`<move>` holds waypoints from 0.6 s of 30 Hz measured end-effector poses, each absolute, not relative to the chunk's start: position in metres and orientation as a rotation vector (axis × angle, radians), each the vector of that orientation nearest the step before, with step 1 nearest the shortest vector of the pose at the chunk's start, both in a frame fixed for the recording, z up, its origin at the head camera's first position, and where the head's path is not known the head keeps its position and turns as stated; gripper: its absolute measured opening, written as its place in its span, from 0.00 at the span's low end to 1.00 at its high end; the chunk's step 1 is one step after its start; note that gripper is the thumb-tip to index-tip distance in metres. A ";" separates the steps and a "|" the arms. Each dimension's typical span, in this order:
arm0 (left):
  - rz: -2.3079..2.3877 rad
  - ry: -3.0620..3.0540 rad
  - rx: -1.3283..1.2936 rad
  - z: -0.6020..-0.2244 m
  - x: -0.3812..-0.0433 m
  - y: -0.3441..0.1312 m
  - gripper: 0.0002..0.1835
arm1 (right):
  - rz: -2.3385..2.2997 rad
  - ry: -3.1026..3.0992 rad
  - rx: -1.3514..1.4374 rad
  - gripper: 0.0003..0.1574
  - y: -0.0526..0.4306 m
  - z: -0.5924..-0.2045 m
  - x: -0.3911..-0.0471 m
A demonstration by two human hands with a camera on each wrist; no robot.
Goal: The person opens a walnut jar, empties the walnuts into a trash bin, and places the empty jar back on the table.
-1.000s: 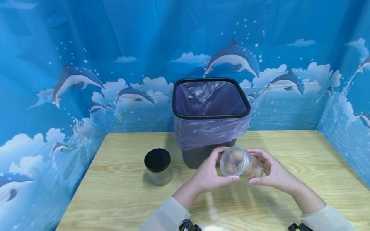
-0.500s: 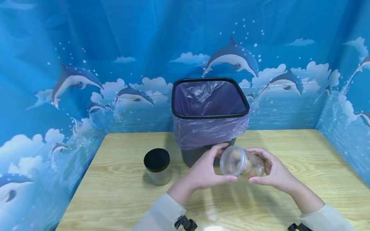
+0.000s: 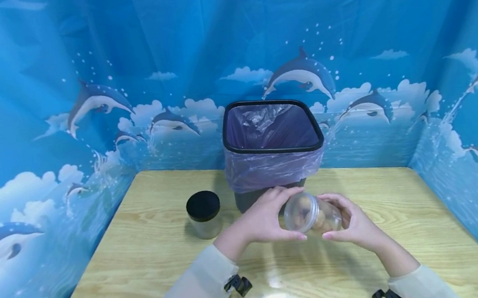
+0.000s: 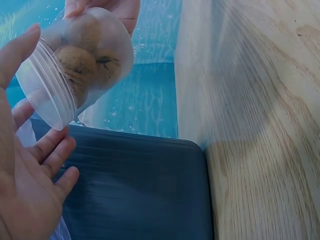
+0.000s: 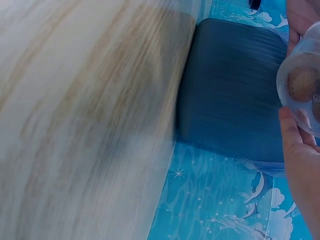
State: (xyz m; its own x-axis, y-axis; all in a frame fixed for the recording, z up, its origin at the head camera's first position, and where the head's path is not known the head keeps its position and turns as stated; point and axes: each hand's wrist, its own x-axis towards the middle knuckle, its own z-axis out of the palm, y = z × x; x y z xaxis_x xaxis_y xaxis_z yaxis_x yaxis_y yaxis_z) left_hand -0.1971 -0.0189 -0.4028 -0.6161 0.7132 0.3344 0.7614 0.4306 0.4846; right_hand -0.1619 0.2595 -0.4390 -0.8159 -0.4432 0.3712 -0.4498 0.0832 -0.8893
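A clear plastic jar (image 3: 329, 218) with walnuts (image 4: 77, 65) inside is held on its side above the table, its lid end toward the left. My right hand (image 3: 359, 223) grips the jar's base end, thumb below and fingers behind. Around the clear lid (image 3: 298, 213) curves my left hand (image 3: 264, 218), the thumb along the near side and the fingers at the far side. In the left wrist view, the left thumb and fingertips (image 4: 60, 135) lie at the lid's ridged edge. The jar's round bottom (image 5: 302, 85) faces the right wrist camera, cut off by the frame edge.
Just behind the hands stands a dark bin (image 3: 248, 200) with a black rim (image 3: 275, 151) and a purple liner bag (image 3: 268, 167). A second jar (image 3: 207, 227) with a black lid (image 3: 203, 206) stands upright on the wooden table (image 3: 145, 262), left of the bin. Dolphin-print curtain (image 3: 163, 53) encloses the table's back and sides.
My left hand has shifted slightly left and turned about the lid, its fingers now reaching further over the top. The right hand and jar stay nearly in place; the walnuts inside have shifted.
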 end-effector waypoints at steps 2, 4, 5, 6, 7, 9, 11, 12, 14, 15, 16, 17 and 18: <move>-0.929 -2.583 -1.348 -0.403 -0.197 -0.019 0.56 | 1.896 -2.315 0.964 0.51 0.260 -0.440 -0.162; -0.920 -2.575 -1.353 -0.404 -0.196 -0.019 0.55 | 1.893 -2.325 0.967 0.51 0.260 -0.440 -0.162; -0.919 -2.570 -1.355 -0.404 -0.196 -0.019 0.55 | 1.890 -2.332 0.975 0.51 0.259 -0.440 -0.162; -0.917 -2.566 -1.357 -0.404 -0.196 -0.019 0.54 | 1.889 -2.339 0.976 0.51 0.259 -0.440 -0.162; -0.910 -2.564 -1.357 -0.404 -0.196 -0.019 0.54 | 1.891 -2.347 0.978 0.51 0.259 -0.440 -0.162; -0.904 -2.568 -1.356 -0.405 -0.196 -0.020 0.53 | 1.892 -2.363 0.977 0.51 0.258 -0.440 -0.161; -0.900 -2.571 -1.354 -0.406 -0.196 -0.020 0.52 | 1.895 -2.371 0.986 0.51 0.258 -0.440 -0.161; -0.897 -2.570 -1.351 -0.407 -0.197 -0.020 0.52 | 1.902 -2.372 0.987 0.51 0.258 -0.440 -0.162; -0.888 -2.561 -1.346 -0.407 -0.197 -0.020 0.51 | 1.907 -2.366 1.000 0.51 0.257 -0.440 -0.162; -0.882 -2.553 -1.343 -0.408 -0.198 -0.020 0.51 | 1.909 -2.361 1.005 0.51 0.257 -0.440 -0.162; -0.879 -2.545 -1.340 -0.408 -0.198 -0.020 0.50 | 1.910 -2.357 1.007 0.51 0.257 -0.441 -0.162; -0.875 -2.537 -1.335 -0.408 -0.198 -0.020 0.50 | 1.911 -2.355 1.006 0.51 0.256 -0.441 -0.162; -0.867 -2.531 -1.328 -0.408 -0.198 -0.020 0.50 | 1.908 -2.353 1.003 0.51 0.256 -0.441 -0.162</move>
State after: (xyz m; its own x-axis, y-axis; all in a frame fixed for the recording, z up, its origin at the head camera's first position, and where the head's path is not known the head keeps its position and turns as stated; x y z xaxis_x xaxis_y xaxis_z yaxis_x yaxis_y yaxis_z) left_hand -0.1984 -0.0197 -0.4083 -0.5949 0.7045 0.3870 0.7938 0.4393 0.4207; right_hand -0.1619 0.2563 -0.4410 -0.8014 -0.4924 0.3394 -0.4337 0.0878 -0.8968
